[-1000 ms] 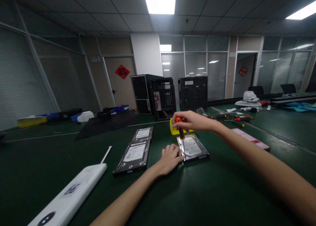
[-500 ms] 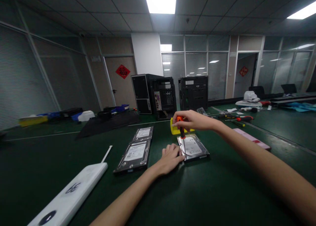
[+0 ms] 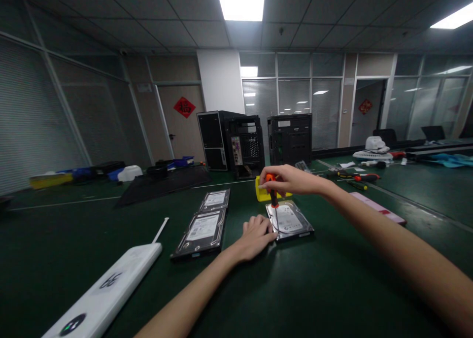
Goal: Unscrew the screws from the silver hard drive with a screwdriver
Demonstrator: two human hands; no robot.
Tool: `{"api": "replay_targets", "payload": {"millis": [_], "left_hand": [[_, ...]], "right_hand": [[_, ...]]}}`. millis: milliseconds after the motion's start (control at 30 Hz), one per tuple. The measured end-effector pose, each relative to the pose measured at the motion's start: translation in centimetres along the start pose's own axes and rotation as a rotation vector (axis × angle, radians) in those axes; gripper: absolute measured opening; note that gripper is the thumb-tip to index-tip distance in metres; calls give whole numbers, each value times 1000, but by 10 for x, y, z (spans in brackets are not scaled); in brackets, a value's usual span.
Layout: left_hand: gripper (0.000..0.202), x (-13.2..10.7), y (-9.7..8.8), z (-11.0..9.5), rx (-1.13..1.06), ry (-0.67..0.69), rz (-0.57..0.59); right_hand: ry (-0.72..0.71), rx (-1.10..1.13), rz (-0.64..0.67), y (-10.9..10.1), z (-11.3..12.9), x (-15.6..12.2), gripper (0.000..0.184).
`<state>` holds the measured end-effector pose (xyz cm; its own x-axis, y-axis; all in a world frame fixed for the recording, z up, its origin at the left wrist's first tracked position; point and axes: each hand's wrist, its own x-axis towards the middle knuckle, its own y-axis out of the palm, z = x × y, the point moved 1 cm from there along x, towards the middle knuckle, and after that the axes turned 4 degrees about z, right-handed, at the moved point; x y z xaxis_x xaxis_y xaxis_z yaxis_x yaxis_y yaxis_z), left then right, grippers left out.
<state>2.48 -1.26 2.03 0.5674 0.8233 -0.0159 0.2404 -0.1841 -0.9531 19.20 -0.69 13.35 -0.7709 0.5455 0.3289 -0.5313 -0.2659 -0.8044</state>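
A silver hard drive [image 3: 291,220] with a white label lies flat on the green table. My left hand [image 3: 255,236] is at its left edge, fingers bent along the side and thumb at the near left corner, steadying it. In my right hand [image 3: 286,177] is a screwdriver [image 3: 274,199] with an orange and black handle, gripped from above by the fingers. It stands nearly upright, its shaft reaching down to the drive's near left corner, close to my left thumb. The exact contact of the tip is too small to make out.
Left of my hands lie two more hard drives, a near one [image 3: 202,228] and a far one [image 3: 215,199]. A yellow holder [image 3: 261,192] sits behind the work. Computer cases [image 3: 290,138] stand farther back. A white device [image 3: 107,288] is at front left, a pink box [image 3: 377,207] at right.
Both hands, the screwdriver and the drive keep almost the same places. A green light now shows on the white device's round display.
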Motion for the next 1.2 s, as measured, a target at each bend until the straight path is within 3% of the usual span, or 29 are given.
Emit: {"api": "replay_targets", "payload": {"millis": [1200], "left_hand": [[19,-2,-4,-3,-8,-26,48]], "right_hand": [[59,22,73,-8,-4,-4,21]]}}
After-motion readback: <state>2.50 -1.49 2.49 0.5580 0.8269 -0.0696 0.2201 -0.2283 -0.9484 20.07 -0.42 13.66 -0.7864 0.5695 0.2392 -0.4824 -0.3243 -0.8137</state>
